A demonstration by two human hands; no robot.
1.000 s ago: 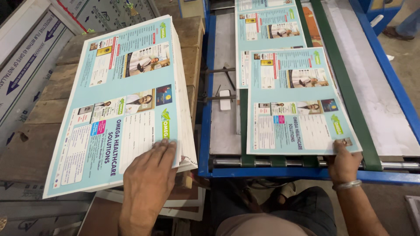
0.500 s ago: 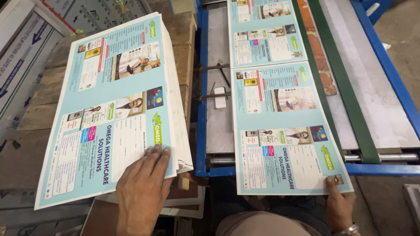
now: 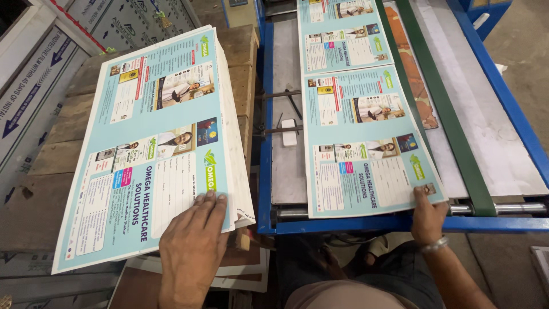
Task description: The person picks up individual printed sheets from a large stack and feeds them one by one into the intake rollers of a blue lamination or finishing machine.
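Pinching sheet (image 3: 366, 143), right hand (image 3: 428, 214).

A worn brown wooden bench of rough planks (image 3: 54, 154) fills the left side. Beyond it, at the upper left, white panels with blue arrows and a red edge strip (image 3: 34, 86) lean at a slant. On the right stands a blue-framed metal machine bed (image 3: 514, 103) with a grey steel plate and a long green belt (image 3: 446, 120). Bare grey concrete floor (image 3: 523, 34) shows at the upper right.
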